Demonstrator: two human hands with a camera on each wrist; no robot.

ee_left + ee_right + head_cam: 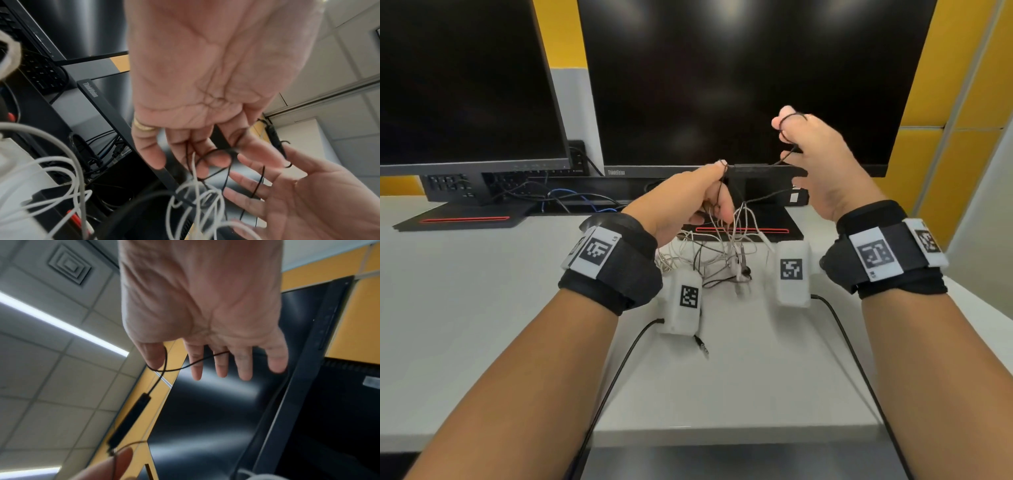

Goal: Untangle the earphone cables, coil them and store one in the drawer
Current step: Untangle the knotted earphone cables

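On the desk point(482, 308), left to right: left monitor point(465, 85), then left hand point(688, 202) raised just above a knot of cables, fingers curled, pinching black earphone cable point(786, 137) strands near the fingertips; white earphone cable point(743, 219) hangs under that hand and trails into the heap on the desk. Left wrist view confirms: black loop round the left fingers point(216, 160), white loops dangling below. Centre: tangle sits on the desk in front of the ThinkVision monitor point(739, 85) base, black and white strands crossed. A jack plug point(702, 346) lies free on the desk, nearer the person. Right: right hand point(822, 164) held higher, fingers spread and mostly straight, black cable looped over thumb and across the fingers; right wrist view shows the inline remote point(131, 420) hanging from that strand, apart from the palm.

Progress, judged: early. Black cable partly lifted out but strands run back into the heap, so untangling not finished. No coil made on either cable. No drawer visible in any view, nothing stored. Left: finish separating, coil both, stow one.
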